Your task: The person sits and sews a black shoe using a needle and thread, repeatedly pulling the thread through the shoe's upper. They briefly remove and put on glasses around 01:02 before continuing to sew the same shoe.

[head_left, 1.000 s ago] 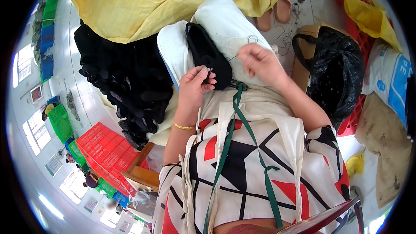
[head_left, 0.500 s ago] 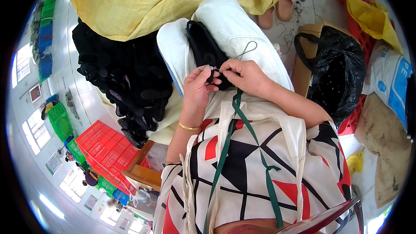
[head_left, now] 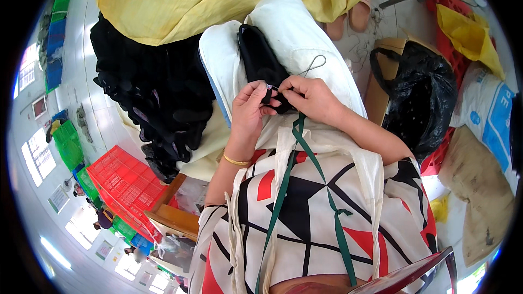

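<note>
A black cloth shoe [head_left: 255,49] lies lengthwise on my lap, over white cloth [head_left: 299,27], its toe pointing away from me. At its near end, my left hand [head_left: 248,110] pinches a black strap or edge with a small pale purplish bit at the fingertips. My right hand [head_left: 313,99] grips a thin metal wire tool [head_left: 317,63]; its looped end sticks out above the knuckles, and its slender tip reaches toward the left fingertips. Both hands nearly meet there. What the tip does to the shoe is too small to tell.
Left of my lap is a heap of black shoes [head_left: 158,87]. Yellow cloth [head_left: 218,0] spreads beyond it. A black plastic bag [head_left: 422,92] in a carton stands at the right, near white and brown sacks [head_left: 474,185]. Red crates [head_left: 122,185] stand at the lower left.
The view has shifted slightly. Both hands keep their hold at the shoe's near end, and the wire tool's loop has tilted a little to the right.
</note>
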Available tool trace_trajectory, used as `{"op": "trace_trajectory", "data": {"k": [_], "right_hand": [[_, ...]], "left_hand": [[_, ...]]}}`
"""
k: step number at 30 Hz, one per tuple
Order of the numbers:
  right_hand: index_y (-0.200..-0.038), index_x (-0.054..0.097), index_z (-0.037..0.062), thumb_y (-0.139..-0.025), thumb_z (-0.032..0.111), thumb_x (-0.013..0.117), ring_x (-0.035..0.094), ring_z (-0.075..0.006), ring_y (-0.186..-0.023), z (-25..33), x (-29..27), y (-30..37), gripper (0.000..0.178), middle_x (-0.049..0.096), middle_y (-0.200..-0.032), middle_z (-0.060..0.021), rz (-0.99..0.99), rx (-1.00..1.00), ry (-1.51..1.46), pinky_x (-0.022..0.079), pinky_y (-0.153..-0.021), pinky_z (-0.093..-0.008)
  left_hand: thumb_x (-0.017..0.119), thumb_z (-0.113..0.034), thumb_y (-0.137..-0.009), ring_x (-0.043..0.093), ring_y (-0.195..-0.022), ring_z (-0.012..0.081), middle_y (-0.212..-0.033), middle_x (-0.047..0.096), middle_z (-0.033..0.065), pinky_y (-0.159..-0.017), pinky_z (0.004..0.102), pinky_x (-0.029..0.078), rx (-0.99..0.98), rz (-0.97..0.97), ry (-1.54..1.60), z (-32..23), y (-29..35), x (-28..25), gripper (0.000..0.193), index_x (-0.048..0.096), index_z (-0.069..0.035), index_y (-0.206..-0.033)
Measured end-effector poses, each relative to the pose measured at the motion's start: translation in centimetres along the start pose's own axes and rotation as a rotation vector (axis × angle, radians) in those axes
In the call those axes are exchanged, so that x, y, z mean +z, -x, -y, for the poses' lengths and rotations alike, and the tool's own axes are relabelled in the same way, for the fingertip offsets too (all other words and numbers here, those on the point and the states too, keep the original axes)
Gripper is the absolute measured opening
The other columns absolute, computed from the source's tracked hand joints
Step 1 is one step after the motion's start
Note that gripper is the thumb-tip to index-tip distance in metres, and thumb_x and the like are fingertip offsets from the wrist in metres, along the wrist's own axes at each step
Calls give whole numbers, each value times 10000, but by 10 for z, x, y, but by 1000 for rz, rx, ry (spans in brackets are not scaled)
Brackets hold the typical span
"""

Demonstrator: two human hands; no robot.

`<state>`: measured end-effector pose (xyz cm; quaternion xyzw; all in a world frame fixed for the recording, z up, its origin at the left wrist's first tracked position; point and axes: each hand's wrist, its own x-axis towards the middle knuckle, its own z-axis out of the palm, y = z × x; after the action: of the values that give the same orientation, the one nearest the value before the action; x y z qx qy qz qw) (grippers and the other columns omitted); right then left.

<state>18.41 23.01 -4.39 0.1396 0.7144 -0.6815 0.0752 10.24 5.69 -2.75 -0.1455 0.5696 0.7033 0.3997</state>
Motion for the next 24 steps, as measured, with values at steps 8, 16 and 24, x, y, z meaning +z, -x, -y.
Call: {"op": "trace_trajectory", "data": {"k": [8,16,24], "right_hand": [[-1040,627,29,-971,127,589,524,-72,-611,-6,0,-3,126,579,-691,-22,106,207,-119,445,-563,-262],[-1048,630,60,-1004,165,585,497,-38,-579,8,3,-8,124,559,-682,32,136,330,-193,409,-521,-213],[-1120,609,86,-1014,183,575,495,-24,-559,8,13,-12,148,552,-672,37,126,396,-182,405,-497,-189]], "left_hand": [[708,-130,-914,647,-704,120,-899,689,64,-589,228,537,-8,11,-30,1,-1,-5,187,665,-7,-1048],[739,-115,-879,611,-666,92,-845,678,39,-609,228,516,-51,40,-52,-2,-3,-11,185,671,-14,-1018],[764,-126,-862,599,-642,84,-801,657,22,-601,221,503,-96,34,7,3,-6,-13,182,681,-27,-990]]}}
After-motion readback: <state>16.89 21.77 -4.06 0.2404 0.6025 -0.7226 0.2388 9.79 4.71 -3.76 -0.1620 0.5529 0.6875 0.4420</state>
